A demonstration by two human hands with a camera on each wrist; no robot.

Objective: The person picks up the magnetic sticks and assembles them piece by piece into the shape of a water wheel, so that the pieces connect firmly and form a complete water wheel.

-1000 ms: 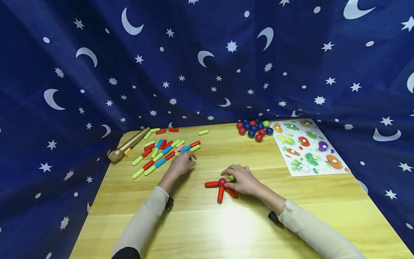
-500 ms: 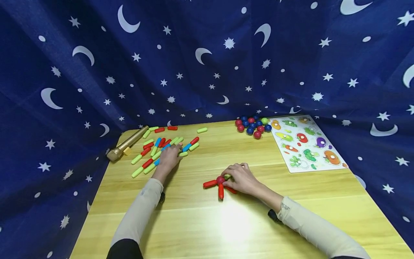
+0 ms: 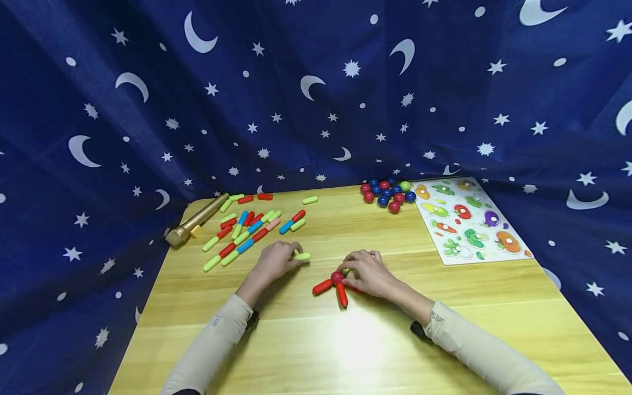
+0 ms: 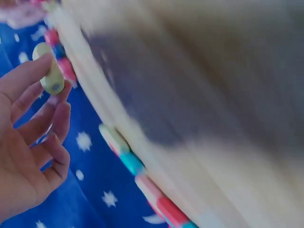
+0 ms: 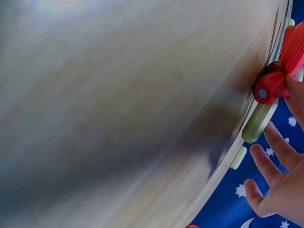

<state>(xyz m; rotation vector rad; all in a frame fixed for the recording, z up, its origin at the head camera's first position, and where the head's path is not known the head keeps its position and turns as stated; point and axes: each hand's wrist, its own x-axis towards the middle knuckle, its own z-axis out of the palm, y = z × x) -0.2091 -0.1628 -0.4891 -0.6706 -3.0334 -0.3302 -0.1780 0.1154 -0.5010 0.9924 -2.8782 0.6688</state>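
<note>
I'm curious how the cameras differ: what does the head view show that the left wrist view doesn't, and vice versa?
Head view only: the gold microphone and the vegetable board.
Left wrist view only: the palm of the left hand, a gray dot on the end of a green stick.
Both: that hand pinching that stick, the table, the starry curtain.

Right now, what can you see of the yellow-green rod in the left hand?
The yellow-green rod is short, with rounded ends, apparently plastic, and a small grey disc in one tip. The left hand pinches it between thumb and fingers, roughly level, left of the right hand and apart from it.
</note>
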